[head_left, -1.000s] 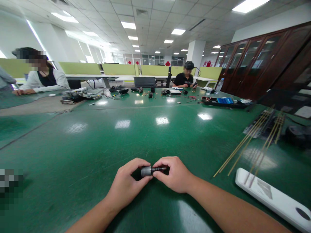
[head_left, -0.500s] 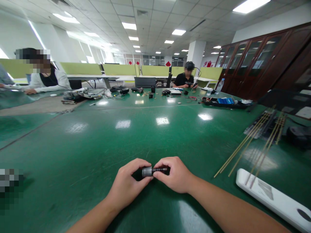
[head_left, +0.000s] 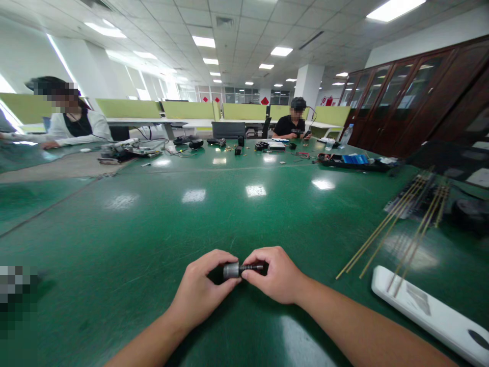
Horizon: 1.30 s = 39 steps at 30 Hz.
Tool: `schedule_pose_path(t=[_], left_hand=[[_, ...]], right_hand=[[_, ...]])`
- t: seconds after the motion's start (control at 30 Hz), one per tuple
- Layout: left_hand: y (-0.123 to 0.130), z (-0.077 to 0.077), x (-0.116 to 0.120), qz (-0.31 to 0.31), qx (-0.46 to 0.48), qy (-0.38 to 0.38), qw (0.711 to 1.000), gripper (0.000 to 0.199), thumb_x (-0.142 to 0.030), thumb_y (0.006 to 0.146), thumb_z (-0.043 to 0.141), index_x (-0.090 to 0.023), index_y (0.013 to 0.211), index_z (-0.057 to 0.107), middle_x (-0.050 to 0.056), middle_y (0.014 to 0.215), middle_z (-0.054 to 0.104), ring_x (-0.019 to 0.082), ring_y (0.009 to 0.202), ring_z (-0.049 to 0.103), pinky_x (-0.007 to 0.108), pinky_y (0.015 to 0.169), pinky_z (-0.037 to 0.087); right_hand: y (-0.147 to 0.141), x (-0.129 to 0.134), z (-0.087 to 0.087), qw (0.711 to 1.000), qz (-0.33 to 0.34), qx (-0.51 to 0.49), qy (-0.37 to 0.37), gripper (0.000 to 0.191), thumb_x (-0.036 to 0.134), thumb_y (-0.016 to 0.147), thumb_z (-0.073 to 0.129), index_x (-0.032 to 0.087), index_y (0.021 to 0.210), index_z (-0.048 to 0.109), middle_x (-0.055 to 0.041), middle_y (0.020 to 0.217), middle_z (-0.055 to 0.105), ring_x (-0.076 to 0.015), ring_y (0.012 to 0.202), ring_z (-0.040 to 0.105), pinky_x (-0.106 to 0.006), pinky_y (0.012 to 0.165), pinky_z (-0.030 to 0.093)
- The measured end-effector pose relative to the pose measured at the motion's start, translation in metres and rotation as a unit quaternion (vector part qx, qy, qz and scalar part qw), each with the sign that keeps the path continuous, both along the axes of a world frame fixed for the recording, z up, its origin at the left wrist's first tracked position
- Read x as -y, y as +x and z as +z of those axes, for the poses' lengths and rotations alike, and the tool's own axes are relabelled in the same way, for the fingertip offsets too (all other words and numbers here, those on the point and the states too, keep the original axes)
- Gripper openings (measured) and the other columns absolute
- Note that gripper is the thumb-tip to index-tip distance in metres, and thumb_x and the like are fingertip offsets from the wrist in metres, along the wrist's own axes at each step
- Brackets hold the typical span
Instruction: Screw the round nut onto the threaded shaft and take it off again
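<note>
Close to the near side of the green table (head_left: 164,214), a small grey metal cylinder (head_left: 231,270) with a dark ribbed shaft (head_left: 253,267) lies level between my two hands. My left hand (head_left: 196,288) is closed around the cylinder, thumb below and fingers above. My right hand (head_left: 275,275) pinches the ribbed shaft between thumb and forefinger, right where it leaves the cylinder. The shaft's thin end points right, into the curl of my right hand. What the part belongs to, I cannot tell.
A white long device (head_left: 431,313) lies at right, with thin brass-coloured rods (head_left: 385,224) beyond it. Across the table are a black tray (head_left: 353,162), a plastic bottle (head_left: 346,135) and loose electronics (head_left: 130,149). Two people (head_left: 74,125) sit at the far side and left.
My hands and the metal part keep practically the same position. The person at the left has shifted their head slightly.
</note>
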<state>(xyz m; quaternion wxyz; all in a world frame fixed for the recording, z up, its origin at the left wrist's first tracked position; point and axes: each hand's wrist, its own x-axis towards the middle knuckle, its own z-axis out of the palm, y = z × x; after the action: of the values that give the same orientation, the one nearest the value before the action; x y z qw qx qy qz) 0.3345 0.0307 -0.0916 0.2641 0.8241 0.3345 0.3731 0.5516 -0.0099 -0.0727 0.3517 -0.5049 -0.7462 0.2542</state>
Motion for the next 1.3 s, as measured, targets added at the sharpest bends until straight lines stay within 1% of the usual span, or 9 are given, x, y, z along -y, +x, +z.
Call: schedule_pose_path(t=[0.33,1.13,1.3], left_hand=[[-0.0010,0.0004,0.0007,0.008,0.002,-0.004,1.000,0.025,-0.025,0.081,0.076,-0.029,0.104,0.065,-0.003,0.099,0.068,0.016,0.092,0.064,0.028,0.082,0.050],[-0.0028,-0.0021,-0.0013,0.018,0.002,-0.011,1.000,0.027,-0.024,0.080,0.076,-0.029,0.104,0.066,-0.001,0.100,0.068,0.018,0.092,0.064,0.031,0.083,0.051],[-0.0022,-0.0006,-0.0020,0.018,0.008,-0.001,1.000,0.027,-0.022,0.081,0.076,-0.029,0.105,0.066,0.000,0.102,0.068,0.019,0.095,0.064,0.032,0.086,0.051]], right_hand=[[0.0008,-0.0003,0.0001,1.000,-0.004,-0.002,0.012,0.009,0.025,0.082,0.068,0.021,0.088,0.074,0.0019,0.076,0.070,-0.0117,0.068,0.061,-0.023,0.064,0.041],[0.0008,0.0005,0.0015,1.000,-0.013,-0.007,0.004,0.008,0.025,0.081,0.068,0.021,0.086,0.073,0.0019,0.073,0.070,-0.0121,0.066,0.060,-0.024,0.063,0.040],[0.0002,0.0004,0.0022,1.000,-0.015,-0.013,0.000,0.008,0.025,0.081,0.068,0.020,0.085,0.072,0.0014,0.073,0.069,-0.0123,0.066,0.060,-0.024,0.063,0.040]])
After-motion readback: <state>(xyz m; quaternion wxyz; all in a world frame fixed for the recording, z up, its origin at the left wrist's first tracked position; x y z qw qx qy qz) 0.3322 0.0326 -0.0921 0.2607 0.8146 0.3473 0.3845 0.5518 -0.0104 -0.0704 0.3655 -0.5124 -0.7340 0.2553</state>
